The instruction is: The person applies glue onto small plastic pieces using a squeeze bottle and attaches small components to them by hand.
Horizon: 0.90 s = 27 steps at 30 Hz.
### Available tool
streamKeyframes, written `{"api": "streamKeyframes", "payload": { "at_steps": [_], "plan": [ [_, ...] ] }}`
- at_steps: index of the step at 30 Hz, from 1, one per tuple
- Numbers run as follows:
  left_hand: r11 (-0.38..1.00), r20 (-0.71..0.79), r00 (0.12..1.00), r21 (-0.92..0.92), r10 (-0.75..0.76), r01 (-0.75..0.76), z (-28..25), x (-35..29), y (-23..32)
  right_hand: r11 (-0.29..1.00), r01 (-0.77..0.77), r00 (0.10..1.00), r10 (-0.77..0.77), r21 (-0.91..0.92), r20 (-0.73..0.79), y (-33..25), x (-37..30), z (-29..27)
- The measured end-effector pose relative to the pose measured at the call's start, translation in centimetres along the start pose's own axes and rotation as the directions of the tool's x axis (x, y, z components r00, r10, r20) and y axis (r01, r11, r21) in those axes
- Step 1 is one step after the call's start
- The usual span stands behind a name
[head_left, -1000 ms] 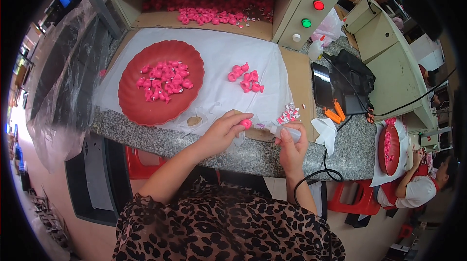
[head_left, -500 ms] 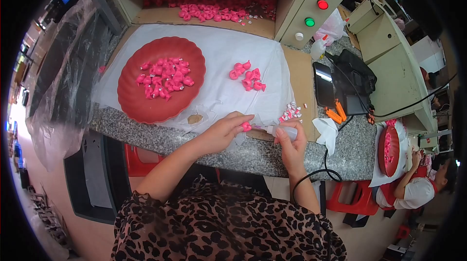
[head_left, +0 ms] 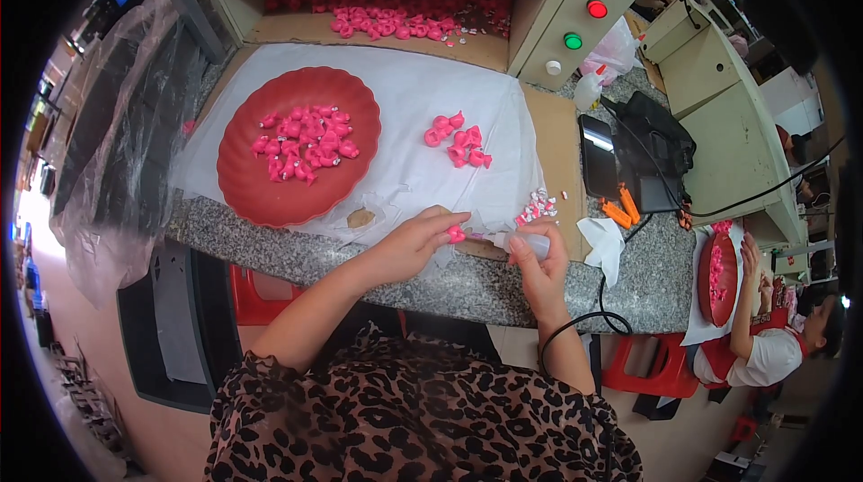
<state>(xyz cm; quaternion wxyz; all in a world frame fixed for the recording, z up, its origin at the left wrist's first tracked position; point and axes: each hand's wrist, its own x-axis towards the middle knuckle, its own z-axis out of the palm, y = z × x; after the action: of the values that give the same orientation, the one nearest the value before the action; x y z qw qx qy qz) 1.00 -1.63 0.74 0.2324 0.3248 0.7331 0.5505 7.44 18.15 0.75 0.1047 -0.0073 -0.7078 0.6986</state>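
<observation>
Pink piece [head_left: 457, 235], small: pinched in closed fingertips of your left hand [head_left: 419, 245], over granite worktop [head_left: 449, 293]. Translucent bottle [head_left: 532, 245]: gripped in your curled right hand [head_left: 543, 273], nozzle toward the piece; contact is hard to make out.

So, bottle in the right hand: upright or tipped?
Tipped: the bottle lies nearly sideways in the right hand, nozzle pointing left toward the pink piece in the left hand.

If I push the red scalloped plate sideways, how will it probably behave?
The plate probably stays stiff, since its scalloped rim holds an even shape. It may drag or wrinkle the white sheet beneath, which looks thin and creased. The rounded pink pieces lying loosely inside might shift or roll a little.
</observation>
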Motion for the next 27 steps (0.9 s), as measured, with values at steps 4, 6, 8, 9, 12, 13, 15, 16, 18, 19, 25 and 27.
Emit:
{"api": "streamKeyframes", "payload": {
  "at_steps": [4,6,8,9,12,13,15,16,18,19,25,27],
  "plan": [
    [1.000,0.001,1.000,0.007,-0.014,0.014,-0.01,0.01,0.09,1.000,0.011,1.000,-0.011,-0.018,0.012,-0.30,0.02,0.02],
    [1.000,0.002,1.000,0.010,-0.019,0.018,0.00,0.04,0.07,1.000,0.004,1.000,-0.004,-0.015,0.004,-0.49,0.06,0.07],
    [1.000,0.002,1.000,0.015,-0.012,0.012,0.01,0.05,0.04,1.000,0.001,1.000,-0.001,-0.020,0.008,-0.53,0.11,0.03],
    [1.000,0.001,1.000,0.015,-0.013,0.013,0.02,0.03,-0.03,1.000,0.001,1.000,-0.001,-0.020,0.009,-0.47,0.12,-0.02],
    [1.000,-0.007,1.000,0.007,0.010,-0.010,0.12,0.03,-0.33,0.999,0.019,1.000,-0.018,-0.039,0.026,-0.30,0.11,-0.22],
    [1.000,-0.009,1.000,0.012,0.007,-0.007,0.15,0.04,-0.39,0.998,0.022,0.999,-0.020,-0.061,0.034,-0.30,0.09,-0.25],
    [1.000,-0.010,1.000,0.016,0.004,-0.004,0.19,0.04,-0.36,0.996,0.025,0.999,-0.021,-0.082,0.042,-0.37,0.08,-0.21],
    [1.000,-0.009,1.000,0.012,0.006,-0.006,0.17,0.04,-0.24,0.997,0.027,0.999,-0.024,-0.071,0.030,-0.47,0.10,-0.11],
    [1.000,-0.008,1.000,0.009,0.009,-0.009,0.18,0.04,-0.18,0.998,0.029,0.999,-0.028,-0.060,0.019,-0.50,0.11,-0.08],
    [1.000,-0.010,1.000,0.006,0.011,-0.011,0.20,0.03,-0.19,0.997,0.029,0.999,-0.027,-0.070,0.018,-0.42,0.11,-0.13],
    [1.000,-0.016,1.000,0.004,0.004,-0.004,0.21,0.00,-0.33,0.994,0.023,1.000,-0.020,-0.110,0.021,-0.27,0.05,-0.27],
    [1.000,-0.026,1.000,0.000,0.017,-0.017,0.27,0.00,-0.43,0.996,-0.010,1.000,0.012,-0.093,0.020,-0.19,-0.07,-0.36]
  ]
}}
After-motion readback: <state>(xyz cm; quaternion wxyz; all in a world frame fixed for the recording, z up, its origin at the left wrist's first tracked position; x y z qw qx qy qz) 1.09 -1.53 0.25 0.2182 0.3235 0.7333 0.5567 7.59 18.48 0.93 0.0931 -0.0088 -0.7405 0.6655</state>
